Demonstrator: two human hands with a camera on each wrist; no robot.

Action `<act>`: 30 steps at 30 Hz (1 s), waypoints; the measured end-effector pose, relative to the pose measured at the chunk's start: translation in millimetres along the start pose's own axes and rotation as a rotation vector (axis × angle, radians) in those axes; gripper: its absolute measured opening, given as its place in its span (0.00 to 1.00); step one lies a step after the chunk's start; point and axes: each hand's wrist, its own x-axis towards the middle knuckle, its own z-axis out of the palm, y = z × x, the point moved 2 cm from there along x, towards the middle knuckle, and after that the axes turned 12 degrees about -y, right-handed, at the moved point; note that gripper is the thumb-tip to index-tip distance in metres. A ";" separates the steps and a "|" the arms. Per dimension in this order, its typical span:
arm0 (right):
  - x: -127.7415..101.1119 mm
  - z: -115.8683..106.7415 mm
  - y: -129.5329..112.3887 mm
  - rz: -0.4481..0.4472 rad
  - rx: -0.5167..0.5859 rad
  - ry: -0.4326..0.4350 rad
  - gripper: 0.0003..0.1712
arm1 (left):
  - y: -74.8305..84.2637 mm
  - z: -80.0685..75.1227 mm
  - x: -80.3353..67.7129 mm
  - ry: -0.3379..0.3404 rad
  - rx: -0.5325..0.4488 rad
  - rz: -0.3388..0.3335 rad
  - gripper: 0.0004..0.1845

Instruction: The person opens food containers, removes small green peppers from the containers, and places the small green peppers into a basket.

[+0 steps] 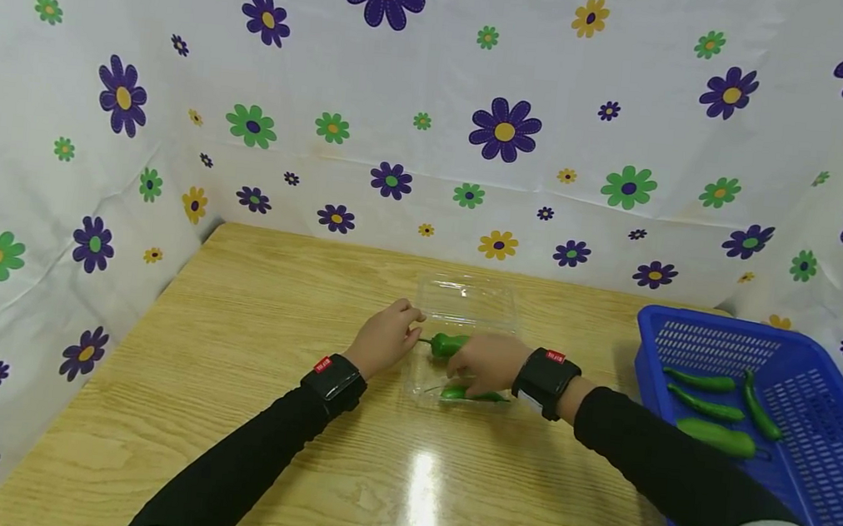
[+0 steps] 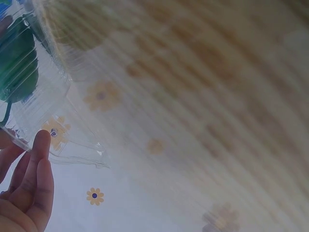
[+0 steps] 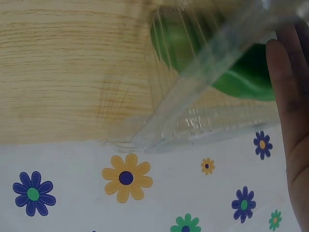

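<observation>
Head view shows both hands at a clear plastic clamshell box [image 1: 465,317] mid-counter [image 1: 233,347]: left hand [image 1: 383,339] fingers curled on its left edge, right hand [image 1: 486,363] holding a green pepper [image 1: 448,345] over the box, another pepper [image 1: 466,395] inside. Only this view shows the blue basket [image 1: 813,431] with four peppers at right. Left wrist view shows fingertips [image 2: 41,145] on the box rim, right wrist view the pepper through ribbed plastic; red wristband tags are unreadable.
</observation>
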 end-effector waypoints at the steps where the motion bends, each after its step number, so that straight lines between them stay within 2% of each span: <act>1: 1.0 2.3 0.2 -0.005 -0.012 -0.002 0.14 | 0.2 -0.2 -0.1 0.000 0.000 0.000 0.10; 12: -3.7 0.8 -13.0 -0.016 -0.059 -0.013 0.06 | 0.5 -0.2 0.3 0.009 -0.007 0.011 0.09; 21: 0.6 8.9 -11.8 -0.036 -0.092 -0.003 0.09 | 2.6 -2.0 0.4 0.001 -0.008 0.006 0.09; 30: 4.9 9.7 -10.8 -0.048 -0.040 -0.016 0.05 | 3.1 -2.3 0.0 -0.012 -0.017 -0.012 0.10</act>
